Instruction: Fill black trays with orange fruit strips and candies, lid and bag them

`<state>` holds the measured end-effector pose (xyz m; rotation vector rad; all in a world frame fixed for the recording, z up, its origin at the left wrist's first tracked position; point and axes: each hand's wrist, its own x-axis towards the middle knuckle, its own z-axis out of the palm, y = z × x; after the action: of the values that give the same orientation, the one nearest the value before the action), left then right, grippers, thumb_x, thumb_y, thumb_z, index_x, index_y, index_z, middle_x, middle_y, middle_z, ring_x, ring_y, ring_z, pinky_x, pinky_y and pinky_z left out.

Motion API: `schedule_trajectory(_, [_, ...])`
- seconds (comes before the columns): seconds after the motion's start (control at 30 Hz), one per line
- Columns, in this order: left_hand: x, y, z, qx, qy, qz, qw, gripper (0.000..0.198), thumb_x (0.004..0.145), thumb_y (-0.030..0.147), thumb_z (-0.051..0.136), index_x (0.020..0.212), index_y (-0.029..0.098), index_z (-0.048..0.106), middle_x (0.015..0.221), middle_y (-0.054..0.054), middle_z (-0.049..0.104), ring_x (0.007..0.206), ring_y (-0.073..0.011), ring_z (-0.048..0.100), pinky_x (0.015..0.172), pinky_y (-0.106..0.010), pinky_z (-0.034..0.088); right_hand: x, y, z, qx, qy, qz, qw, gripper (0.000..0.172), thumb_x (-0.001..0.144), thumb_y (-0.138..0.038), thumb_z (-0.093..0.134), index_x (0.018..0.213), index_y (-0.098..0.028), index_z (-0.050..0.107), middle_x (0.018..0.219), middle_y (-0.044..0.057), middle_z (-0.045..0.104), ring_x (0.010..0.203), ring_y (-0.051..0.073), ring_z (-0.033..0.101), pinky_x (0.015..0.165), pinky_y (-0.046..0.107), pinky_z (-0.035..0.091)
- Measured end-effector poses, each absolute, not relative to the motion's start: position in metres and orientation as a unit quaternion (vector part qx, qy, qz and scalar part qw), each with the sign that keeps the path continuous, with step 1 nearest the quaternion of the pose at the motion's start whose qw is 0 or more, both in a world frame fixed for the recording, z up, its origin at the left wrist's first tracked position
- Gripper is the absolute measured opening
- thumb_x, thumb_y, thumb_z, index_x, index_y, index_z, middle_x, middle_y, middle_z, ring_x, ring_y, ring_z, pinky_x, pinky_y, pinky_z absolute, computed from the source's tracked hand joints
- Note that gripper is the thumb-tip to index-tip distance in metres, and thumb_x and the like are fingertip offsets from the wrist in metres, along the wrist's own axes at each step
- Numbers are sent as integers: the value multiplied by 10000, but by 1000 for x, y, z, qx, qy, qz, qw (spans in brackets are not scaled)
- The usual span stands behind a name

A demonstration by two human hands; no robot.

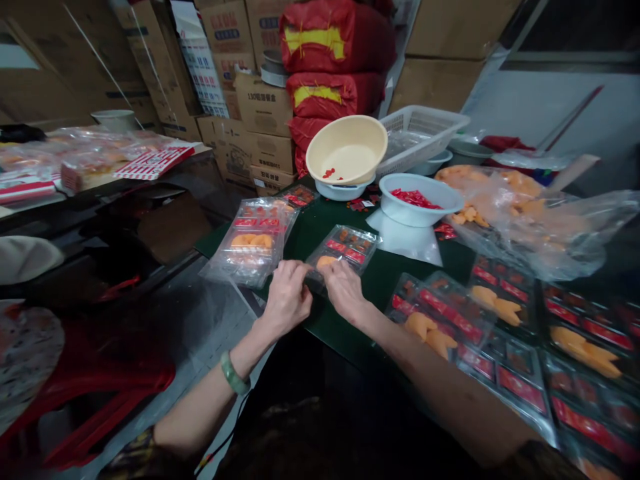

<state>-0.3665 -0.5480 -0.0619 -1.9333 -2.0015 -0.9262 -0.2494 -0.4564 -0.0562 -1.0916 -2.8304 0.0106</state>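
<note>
A clear plastic tray [350, 248] lies on the dark green tabletop, with brown pieces, red packets and an orange shaped piece in its compartments. My left hand [289, 293] is closed, its fingertips pinching the tray's near left corner. Bent fingers of my right hand [343, 287] grip the near edge beside the orange piece, which they partly cover. Whether a lid or film is between the fingertips is too blurred to tell. To the left, a stack of filled clear packs [253, 243] with red print and orange pieces lies close to my left hand.
Several filled trays [495, 303] cover the table's right side. Behind stand a white bowl of red packets [420, 199], a tilted cream basin [347, 150], a white basket [423, 133] and a plastic bag of orange pieces [520, 207]. A red stool [115, 393] is at lower left.
</note>
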Motion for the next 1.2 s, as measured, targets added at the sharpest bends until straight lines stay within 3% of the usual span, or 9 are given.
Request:
schedule_trajectory(0.13, [-357,-521,-62,-658,-721,-197,88,529,689,211,583,1203,136,485,1108,-153,492,983,-305,431,737,-410,401,-232,-474,-52,-439,-898,-5,37,339,898,-69,270,1137,-95,510,1032,222,586,929,298,585,654,355,460])
schedule_trajectory(0.3, [-363,-498,-79,-663,-736,-101,94,327,742,100,458,1042,144,581,965,-136,548,898,-276,466,716,-387,378,-219,-470,-55,-459,-888,24,-5,330,868,-26,311,1102,-92,535,882,186,648,814,270,640,651,351,472])
schedule_trajectory(0.5, [-385,-514,-71,-668,-737,-80,65,290,714,60,435,901,136,642,899,-136,595,881,-282,502,739,-404,408,-237,-458,-54,-448,-891,69,-3,384,839,-58,424,1210,-118,506,1111,173,602,1027,262,560,784,335,462])
schedule_trajectory(0.63, [-369,-519,-38,-654,-727,-201,58,325,738,56,438,991,112,634,1020,-144,605,968,-270,531,834,-392,436,-225,-469,-32,-428,-897,114,20,460,738,-142,604,1190,-193,535,1087,97,622,945,241,588,787,322,463])
schedule_trajectory(0.77, [-307,-500,-17,-702,-653,-277,-68,283,872,164,406,1076,109,594,921,-86,647,829,-170,607,793,-289,482,-137,-484,-11,-525,-837,89,128,389,892,-155,366,1273,-133,442,1212,153,552,1076,264,530,836,357,439])
schedule_trajectory(0.8, [-287,-494,-17,-721,-633,-266,-90,281,882,215,431,1100,132,589,901,-67,646,800,-161,612,763,-276,491,-108,-486,-12,-603,-767,83,204,356,906,-183,353,1237,-145,477,1196,140,566,1050,255,548,838,348,436])
schedule_trajectory(0.9, [-235,-481,-29,-785,-575,-190,-129,333,879,312,465,1192,235,551,990,-61,592,838,-186,605,725,-298,500,-36,-489,-25,-708,-663,81,227,303,864,-203,406,1121,-107,536,961,151,640,831,260,613,706,349,449])
schedule_trajectory(1.03, [-206,-472,-51,-815,-553,-108,-135,358,873,333,458,1212,257,545,1110,-103,492,958,-240,553,749,-337,491,-10,-486,-47,-710,-541,317,319,214,763,-175,537,976,-154,554,650,27,611,604,192,601,515,261,435])
schedule_trajectory(1.2, [-217,-467,-63,-783,-568,-168,-191,346,867,244,450,1185,233,588,1033,-77,492,957,-192,527,827,-300,465,-32,-472,-49,-646,-347,509,451,185,707,-277,658,726,-181,502,513,-17,545,382,99,473,333,187,328])
